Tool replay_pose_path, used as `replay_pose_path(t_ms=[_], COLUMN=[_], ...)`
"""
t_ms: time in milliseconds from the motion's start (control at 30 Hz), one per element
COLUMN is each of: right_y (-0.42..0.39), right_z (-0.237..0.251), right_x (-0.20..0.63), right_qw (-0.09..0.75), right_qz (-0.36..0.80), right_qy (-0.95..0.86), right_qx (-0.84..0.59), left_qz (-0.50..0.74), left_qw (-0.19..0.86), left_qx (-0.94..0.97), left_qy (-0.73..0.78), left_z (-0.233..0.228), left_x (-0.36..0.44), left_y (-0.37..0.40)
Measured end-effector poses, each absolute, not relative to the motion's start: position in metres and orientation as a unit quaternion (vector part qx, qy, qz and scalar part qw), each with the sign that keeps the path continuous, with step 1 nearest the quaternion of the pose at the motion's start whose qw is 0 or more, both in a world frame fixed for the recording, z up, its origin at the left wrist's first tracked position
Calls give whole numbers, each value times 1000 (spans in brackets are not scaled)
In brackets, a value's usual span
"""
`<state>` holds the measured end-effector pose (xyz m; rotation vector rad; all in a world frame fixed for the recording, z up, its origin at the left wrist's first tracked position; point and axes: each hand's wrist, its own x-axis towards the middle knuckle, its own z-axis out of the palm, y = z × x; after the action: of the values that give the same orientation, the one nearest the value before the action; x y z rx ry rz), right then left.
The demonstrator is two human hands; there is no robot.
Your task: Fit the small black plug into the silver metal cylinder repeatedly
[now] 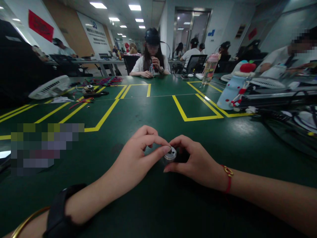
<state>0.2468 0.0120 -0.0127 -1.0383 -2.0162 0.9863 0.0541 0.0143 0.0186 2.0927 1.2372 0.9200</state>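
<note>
A wide green table (pixel 153 109) marked with yellow tape lines (pixel 106 115) is being spread out under and far beyond the grip. Across it from the grip, a seated person (pixel 151 56) in a dark headset is being seen working with both hands raised. Beyond the grip and to its right, a pale blue bottle (pixel 231 92) with a red top is lying tilted against a dark rack, and a clear pink-capped bottle (pixel 210 68) is standing further back. Beyond the grip and well to its left, a white fan (pixel 49 87) is being rested on the table, with a bundle of coloured cords (pixel 106 81) behind it.

Close in, the left hand (pixel 135 162) is being curled from the left around a small round metal part (pixel 170 154), its thumb tip and forefinger being pressed on the part's left rim. The right hand (pixel 195 162) is being closed around the same part from the right, its fingers folded over the far side. The part is being pinched between both hands, just above or on the table surface; which cannot be told. A black watch (pixel 60 211) is being worn on the left wrist and a red cord bracelet (pixel 228 178) on the right.
</note>
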Motion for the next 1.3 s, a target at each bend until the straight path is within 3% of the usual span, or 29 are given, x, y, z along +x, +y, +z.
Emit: replay_pose_path(t_ms=[133,433,567,733,833,1000,1133,1233,1300], right_y=[12,13,13,16,40,106,138,143,140], right_z=[-8,-13,-15,-5,16,49,51,46,47], right_x=[253,260,259,260,286,388,473,501,495], right_qw=[311,318,316,312,254,52,-81,-93,-36], right_qz=[347,330,330,268,183,-17,2,16,-56], right_qy=[-793,-792,-794,-817,-826,-738,-608,-592,-617], right_qx=[-392,-403,-400,-405,-469,-673,-789,-800,-784], left_qz=[388,233,219,251,303,418,453,456,455], left_qw=[280,255,243,301,319,379,435,441,442], left_qx=[730,815,822,790,736,579,529,525,526], left_qy=[488,465,466,472,514,589,571,568,567], left_z=[18,-16,-19,-12,-5,-10,-18,-20,-21], left_x=[45,44,47,42,33,17,13,14,14], left_y=[16,20,21,19,22,35,42,43,42])
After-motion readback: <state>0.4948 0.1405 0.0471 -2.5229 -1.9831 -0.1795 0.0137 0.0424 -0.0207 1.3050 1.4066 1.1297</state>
